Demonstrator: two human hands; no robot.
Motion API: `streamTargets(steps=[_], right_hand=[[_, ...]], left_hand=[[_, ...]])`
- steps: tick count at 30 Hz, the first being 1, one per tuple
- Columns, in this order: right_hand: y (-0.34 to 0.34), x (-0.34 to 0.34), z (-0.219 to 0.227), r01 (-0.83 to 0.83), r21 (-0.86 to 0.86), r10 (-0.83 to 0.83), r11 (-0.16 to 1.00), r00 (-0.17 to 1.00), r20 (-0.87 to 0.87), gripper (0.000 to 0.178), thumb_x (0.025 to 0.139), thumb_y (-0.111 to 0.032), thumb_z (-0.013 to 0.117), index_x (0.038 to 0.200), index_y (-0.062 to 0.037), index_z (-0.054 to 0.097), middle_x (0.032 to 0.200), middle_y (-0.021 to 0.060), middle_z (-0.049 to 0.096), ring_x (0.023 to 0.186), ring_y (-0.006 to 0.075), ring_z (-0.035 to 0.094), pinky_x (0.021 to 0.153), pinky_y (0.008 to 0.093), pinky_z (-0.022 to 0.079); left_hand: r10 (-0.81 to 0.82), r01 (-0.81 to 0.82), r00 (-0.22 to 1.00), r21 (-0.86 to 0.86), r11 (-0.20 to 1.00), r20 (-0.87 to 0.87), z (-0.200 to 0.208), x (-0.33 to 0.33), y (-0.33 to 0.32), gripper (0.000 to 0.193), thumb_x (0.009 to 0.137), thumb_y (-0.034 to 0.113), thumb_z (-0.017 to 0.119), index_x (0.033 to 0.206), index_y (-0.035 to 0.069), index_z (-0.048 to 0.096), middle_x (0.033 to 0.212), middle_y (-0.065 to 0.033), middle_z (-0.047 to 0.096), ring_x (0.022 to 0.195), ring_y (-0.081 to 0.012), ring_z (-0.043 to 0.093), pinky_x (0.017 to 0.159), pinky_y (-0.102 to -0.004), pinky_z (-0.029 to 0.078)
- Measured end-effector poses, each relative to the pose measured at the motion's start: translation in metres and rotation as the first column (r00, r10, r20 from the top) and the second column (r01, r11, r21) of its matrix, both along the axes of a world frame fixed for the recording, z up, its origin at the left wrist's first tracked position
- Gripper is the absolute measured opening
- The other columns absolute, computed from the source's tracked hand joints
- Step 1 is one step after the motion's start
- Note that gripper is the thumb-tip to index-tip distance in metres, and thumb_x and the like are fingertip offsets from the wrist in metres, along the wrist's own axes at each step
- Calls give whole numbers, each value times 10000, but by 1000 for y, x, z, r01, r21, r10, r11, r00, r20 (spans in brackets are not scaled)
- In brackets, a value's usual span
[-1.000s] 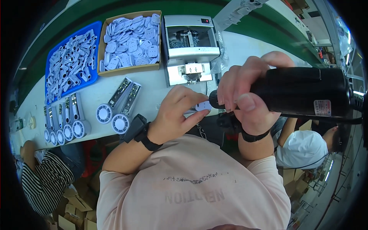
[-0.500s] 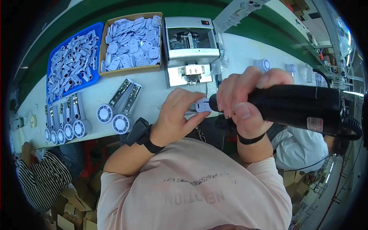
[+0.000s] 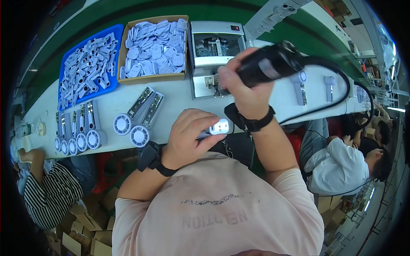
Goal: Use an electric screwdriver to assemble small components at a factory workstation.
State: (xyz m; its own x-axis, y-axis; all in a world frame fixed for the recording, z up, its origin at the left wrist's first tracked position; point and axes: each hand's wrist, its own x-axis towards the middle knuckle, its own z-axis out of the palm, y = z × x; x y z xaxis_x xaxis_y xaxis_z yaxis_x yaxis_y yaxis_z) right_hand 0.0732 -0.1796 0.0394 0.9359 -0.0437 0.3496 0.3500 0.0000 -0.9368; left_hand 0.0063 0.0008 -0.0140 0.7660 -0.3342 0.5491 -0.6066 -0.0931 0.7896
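My left hand point(image 3: 185, 138) is closed around a white plastic housing point(image 3: 220, 126) just in front of the table edge. The housing's rounded end, with small holes in it, points up between thumb and fingers; the rest is hidden. My right hand point(image 3: 245, 91) grips a black electric screwdriver point(image 3: 269, 66) with a cable at its back end. Its front end is at the lower front of a silver screw feeder point(image 3: 215, 28); the tip is hidden by my hand. Screws lie behind the feeder's window.
A blue tray point(image 3: 121, 32) of small white parts and a cardboard box point(image 3: 153, 80) of white covers stand at the back left. Handheld fans point(image 3: 123, 123) with exposed circuit boards lie left, more point(image 3: 301, 87) lie right. The screwdriver cable point(image 3: 318, 115) crosses the right side. Co-workers sit at both sides.
The screwdriver has left the housing and swung up and away to the feeder's front. My left hand keeps the housing, now tilted with its end facing up.
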Motion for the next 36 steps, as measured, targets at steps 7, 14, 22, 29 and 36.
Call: streamTargets(steps=[7, 14, 22, 29, 36], right_hand=[[-8, -25, -8, 11, -14, -13, 1000, 977, -211, 454, 849, 117, 725, 1224, -45, 527, 788, 46, 632, 634, 140, 626, 563, 288, 504], [-12, -62, 76, -182, 319, 141, 930, 979, 146, 488, 930, -13, 685, 1350, -109, 455, 778, 48, 532, 568, 180, 532, 536, 332, 484], [-3, -60, 70, -287, 138, 265, 948, 951, 158, 468, 926, -21, 717, 1299, -127, 456, 793, 48, 532, 580, 175, 533, 537, 339, 491], [2, -58, 67, -254, 89, 243, 963, 962, 122, 475, 909, -2, 737, 1264, -129, 448, 790, 47, 527, 567, 175, 527, 535, 340, 491], [1, -57, 70, -320, 121, 305, 940, 944, 125, 468, 897, -15, 747, 1257, -135, 473, 775, 39, 518, 545, 167, 507, 528, 336, 480]], left_hand=[[-22, 17, 998, -82, 997, -61, -2, -1, -8, 396, 799, 89, 874, 1143, 44, 682, 1074, -114, 736, 927, -330, 686, 812, -419, 551], [-51, 50, 995, -14, 999, -90, 1, -2, -3, 410, 802, 53, 855, 1177, 34, 689, 1126, -150, 742, 987, -341, 695, 856, -413, 556], [-48, 47, 997, -18, 999, -53, 1, 1, -8, 344, 796, 67, 846, 1114, 39, 718, 1107, -125, 735, 957, -334, 688, 817, -413, 555], [-41, 40, 999, -27, 999, -5, -1, 6, -8, 326, 787, 97, 875, 1070, 46, 721, 1083, -106, 730, 919, -322, 689, 774, -409, 560], [-32, 32, 999, 16, 999, -10, 6, 1, -7, 302, 808, 145, 867, 1058, 60, 720, 1086, -93, 726, 932, -325, 681, 808, -422, 553]])
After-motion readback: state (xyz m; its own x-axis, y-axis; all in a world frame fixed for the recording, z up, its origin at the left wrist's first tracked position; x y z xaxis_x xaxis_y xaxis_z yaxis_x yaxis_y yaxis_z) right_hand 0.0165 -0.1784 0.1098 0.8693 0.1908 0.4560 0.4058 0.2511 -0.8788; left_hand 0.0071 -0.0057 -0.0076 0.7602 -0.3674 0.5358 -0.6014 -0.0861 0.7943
